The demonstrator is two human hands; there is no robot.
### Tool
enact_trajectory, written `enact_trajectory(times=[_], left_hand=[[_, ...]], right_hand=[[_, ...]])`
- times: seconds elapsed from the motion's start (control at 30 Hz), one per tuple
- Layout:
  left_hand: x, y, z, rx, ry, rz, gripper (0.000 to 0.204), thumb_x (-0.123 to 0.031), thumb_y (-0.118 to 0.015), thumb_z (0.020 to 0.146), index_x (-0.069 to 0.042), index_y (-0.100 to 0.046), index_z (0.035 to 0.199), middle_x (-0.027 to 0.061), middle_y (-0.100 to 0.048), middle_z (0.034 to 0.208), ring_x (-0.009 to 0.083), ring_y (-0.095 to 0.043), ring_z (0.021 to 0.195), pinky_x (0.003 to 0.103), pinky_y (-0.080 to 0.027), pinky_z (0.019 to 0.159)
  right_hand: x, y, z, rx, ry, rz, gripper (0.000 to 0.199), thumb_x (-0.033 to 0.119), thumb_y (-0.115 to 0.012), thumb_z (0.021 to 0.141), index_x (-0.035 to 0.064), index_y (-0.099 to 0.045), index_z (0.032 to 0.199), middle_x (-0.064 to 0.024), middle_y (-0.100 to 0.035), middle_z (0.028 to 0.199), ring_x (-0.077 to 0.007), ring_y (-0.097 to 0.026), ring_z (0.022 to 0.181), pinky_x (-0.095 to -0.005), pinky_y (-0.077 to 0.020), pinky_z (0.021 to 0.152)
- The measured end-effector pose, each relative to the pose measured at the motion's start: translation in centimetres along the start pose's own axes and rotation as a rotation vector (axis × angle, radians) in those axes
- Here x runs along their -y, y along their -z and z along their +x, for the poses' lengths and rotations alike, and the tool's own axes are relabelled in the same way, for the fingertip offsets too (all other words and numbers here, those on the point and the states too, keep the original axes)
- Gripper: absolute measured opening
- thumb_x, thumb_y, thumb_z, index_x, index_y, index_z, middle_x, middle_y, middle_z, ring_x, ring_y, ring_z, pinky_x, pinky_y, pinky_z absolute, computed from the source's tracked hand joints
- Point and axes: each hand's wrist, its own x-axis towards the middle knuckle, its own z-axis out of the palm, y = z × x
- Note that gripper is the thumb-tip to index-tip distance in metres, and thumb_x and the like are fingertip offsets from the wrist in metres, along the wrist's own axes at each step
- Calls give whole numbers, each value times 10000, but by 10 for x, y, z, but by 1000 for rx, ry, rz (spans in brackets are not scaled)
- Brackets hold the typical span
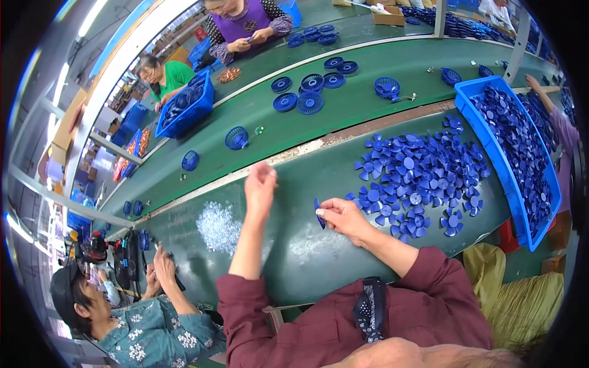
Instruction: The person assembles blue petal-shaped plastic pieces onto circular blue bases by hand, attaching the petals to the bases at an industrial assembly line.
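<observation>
My right hand (346, 219) pinches a small blue fan blade (319, 213) between thumb and fingers, turned edge-on above the dark green worktable (294, 264). To its right spreads a loose pile of blue fan blades (423, 175), their lobes overlapping. My left hand (262, 187) is raised near the table's far edge, slightly blurred. Its fingers are curled together, and anything between them is too small to make out. Beside my left forearm lies a heap of small clear pieces (219, 227).
A blue bin (549, 184) full of fan blades stands at the right. Beyond the table's ledge, a green conveyor belt (356, 113) carries round blue fan housings (310, 103), some with small metal parts. Co-workers sit at left and across; a co-worker's hands (162, 270) work at the left.
</observation>
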Motion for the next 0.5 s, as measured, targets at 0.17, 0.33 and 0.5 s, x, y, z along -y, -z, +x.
enact_trajectory(times=[0.17, 0.33, 0.5], left_hand=[[57, 31, 115, -346, -258, 780, 528, -139, -667, 772, 41, -496, 1238, 251, -571, 1167, 430, -534, 1079, 480, -431, 937], [98, 43, 160, -168, -322, 1002, 362, -39, -537, 708, 14, -584, 1063, 252, -615, 991, 438, -559, 939, 523, -451, 830], [94, 24, 144, -210, -404, 1162, 203, -6, -489, 763, 6, -623, 914, 216, -593, 958, 417, -535, 907, 501, -464, 778]], right_hand=[[3, -3, -5, 12, -51, 0, 295, 219, -711, 849, -7, -632, 1022, 1, -620, 774, -53, -518, 610, -205, -397, 514], [-3, -2, 0, 36, -1, -20, 348, 279, -713, 852, -22, -652, 1016, -44, -648, 796, -89, -551, 618, -249, -452, 541], [1, 1, 5, 56, 51, -79, 321, 266, -688, 869, -5, -641, 1035, -26, -641, 844, -77, -545, 686, -233, -452, 603]])
